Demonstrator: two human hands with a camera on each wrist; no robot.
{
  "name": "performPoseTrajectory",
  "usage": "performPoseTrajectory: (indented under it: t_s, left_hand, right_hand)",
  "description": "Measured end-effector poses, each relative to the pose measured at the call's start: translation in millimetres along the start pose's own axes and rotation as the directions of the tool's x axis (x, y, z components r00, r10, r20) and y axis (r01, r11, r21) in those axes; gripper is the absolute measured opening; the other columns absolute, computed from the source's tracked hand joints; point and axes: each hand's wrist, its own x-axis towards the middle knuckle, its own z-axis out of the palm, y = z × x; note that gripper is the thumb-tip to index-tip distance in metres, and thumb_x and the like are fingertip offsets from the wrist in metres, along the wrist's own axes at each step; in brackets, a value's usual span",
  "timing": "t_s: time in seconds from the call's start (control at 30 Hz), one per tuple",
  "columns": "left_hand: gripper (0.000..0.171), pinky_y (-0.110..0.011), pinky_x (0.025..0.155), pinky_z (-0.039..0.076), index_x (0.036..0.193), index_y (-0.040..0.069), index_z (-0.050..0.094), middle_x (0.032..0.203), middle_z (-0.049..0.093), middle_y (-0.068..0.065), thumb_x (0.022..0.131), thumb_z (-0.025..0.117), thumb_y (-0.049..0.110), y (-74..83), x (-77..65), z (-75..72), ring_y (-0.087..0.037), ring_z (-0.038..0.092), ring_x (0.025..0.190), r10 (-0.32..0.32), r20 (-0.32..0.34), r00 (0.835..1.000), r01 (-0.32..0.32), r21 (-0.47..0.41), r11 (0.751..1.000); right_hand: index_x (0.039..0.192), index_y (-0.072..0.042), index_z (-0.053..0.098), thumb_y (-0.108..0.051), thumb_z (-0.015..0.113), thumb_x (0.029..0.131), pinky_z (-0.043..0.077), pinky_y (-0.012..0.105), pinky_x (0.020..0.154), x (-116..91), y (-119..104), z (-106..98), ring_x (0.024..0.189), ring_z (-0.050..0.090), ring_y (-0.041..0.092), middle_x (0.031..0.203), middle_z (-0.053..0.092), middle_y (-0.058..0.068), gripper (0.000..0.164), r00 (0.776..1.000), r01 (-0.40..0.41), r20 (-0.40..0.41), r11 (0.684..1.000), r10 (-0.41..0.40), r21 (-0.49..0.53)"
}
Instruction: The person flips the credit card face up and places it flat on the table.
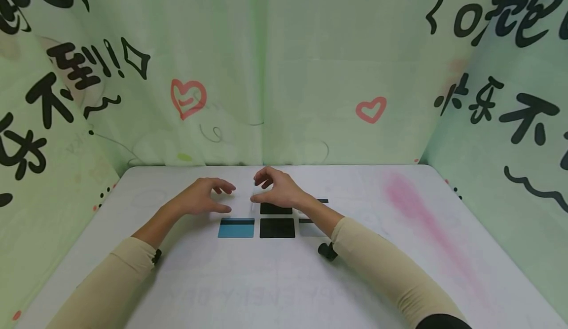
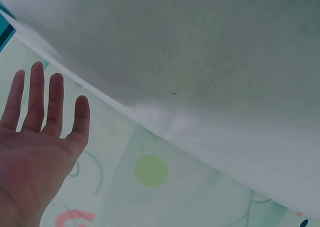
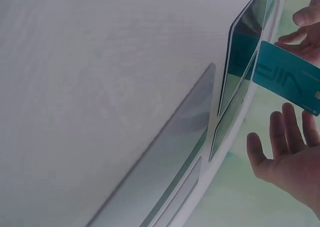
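Note:
My right hand holds a teal card upright at its edges, above the back of a group of cards. The head view shows this card almost edge-on; lettering and a chip show in the right wrist view. To its left, my left hand hovers with fingers apart and nothing in them. A blue card with a dark stripe, a black card and a pale grey card lie in the front row. Behind them lies another black card, partly covered by my right hand.
Another striped card is mostly hidden behind my right forearm. The white table has a pink smear at the right. Green printed curtains enclose its back and sides. A small black device sits under my right wrist.

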Motion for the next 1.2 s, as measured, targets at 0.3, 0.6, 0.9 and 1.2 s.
performPoseTrajectory:
  t_s: [0.3, 0.6, 0.9, 1.2]
  left_hand:
    - [0.056, -0.048, 0.098, 0.051, 0.134, 0.011, 0.069, 0.129, 0.072, -0.006, 0.085, 0.086, 0.031, -1.0, 1.2, -0.3, -0.03, 0.06, 0.119, 0.001, 0.0, 1.0, -0.001, 0.002, 1.0]
    - [0.055, -0.047, 0.098, 0.051, 0.132, 0.013, 0.07, 0.128, 0.072, -0.004, 0.084, 0.086, 0.035, -4.5, 0.7, -0.9, -0.029, 0.06, 0.119, -0.008, 0.004, 1.0, 0.008, -0.002, 1.0]
    - [0.054, -0.048, 0.099, 0.051, 0.131, 0.012, 0.07, 0.128, 0.072, -0.004, 0.084, 0.087, 0.034, -7.4, -0.5, -2.3, -0.03, 0.06, 0.12, -0.014, 0.001, 1.0, 0.014, -0.014, 1.0]
    - [0.055, -0.047, 0.098, 0.051, 0.131, 0.012, 0.07, 0.128, 0.071, -0.004, 0.084, 0.086, 0.035, -6.8, -2.6, -2.9, -0.03, 0.06, 0.12, -0.016, 0.003, 1.0, 0.016, -0.02, 1.0]
  right_hand:
    - [0.129, -0.009, 0.057, -0.024, 0.08, 0.089, 0.051, 0.043, 0.102, 3, -2, 3, 0.12, 0.062, 0.029, 0.129, 0.069, 0.012, 0.049, 1.0, -0.009, 0.006, 1.0, 0.009, 0.004]
    - [0.128, -0.011, 0.053, -0.023, 0.079, 0.089, 0.052, 0.043, 0.102, 6, -2, 10, 0.119, 0.063, 0.028, 0.129, 0.069, 0.009, 0.048, 1.0, -0.021, 0.011, 1.0, 0.021, -0.014]
    - [0.129, -0.011, 0.052, -0.022, 0.079, 0.088, 0.052, 0.043, 0.103, 7, -6, 13, 0.119, 0.063, 0.028, 0.129, 0.068, 0.01, 0.05, 0.999, -0.041, 0.03, 0.999, 0.042, -0.031]
    - [0.127, -0.011, 0.051, -0.019, 0.08, 0.087, 0.051, 0.043, 0.105, 9, -5, 18, 0.12, 0.062, 0.03, 0.129, 0.068, 0.012, 0.051, 0.996, -0.069, 0.044, 0.996, 0.072, -0.057]
